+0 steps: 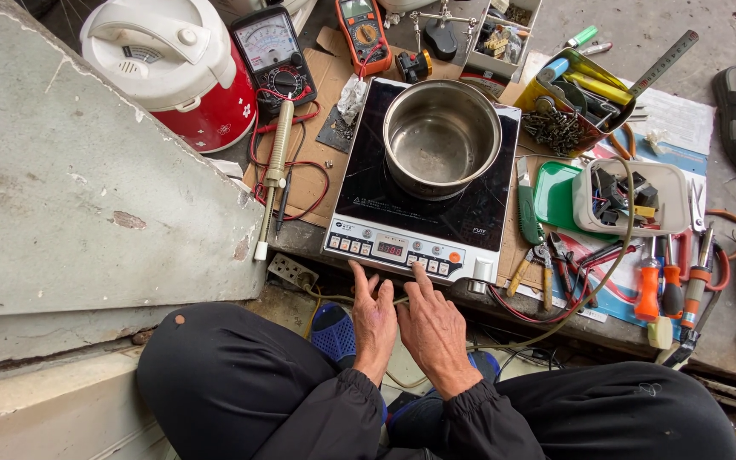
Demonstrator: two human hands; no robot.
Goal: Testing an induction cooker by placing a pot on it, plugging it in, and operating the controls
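Two hands — left hand point(374, 322), right hand point(433, 328) — fingers spread, pinching nothing, touch one induction cooker's point(423, 183) front edge; one steel pot point(441, 136) sits atop.

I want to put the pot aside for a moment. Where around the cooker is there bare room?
Barest is the grey slab left of the induction cooker. The cardboard between carries a soldering iron and red leads. Right of the cooker is crowded: pliers, screwdrivers, parts tray. Both hands occupy the front edge.
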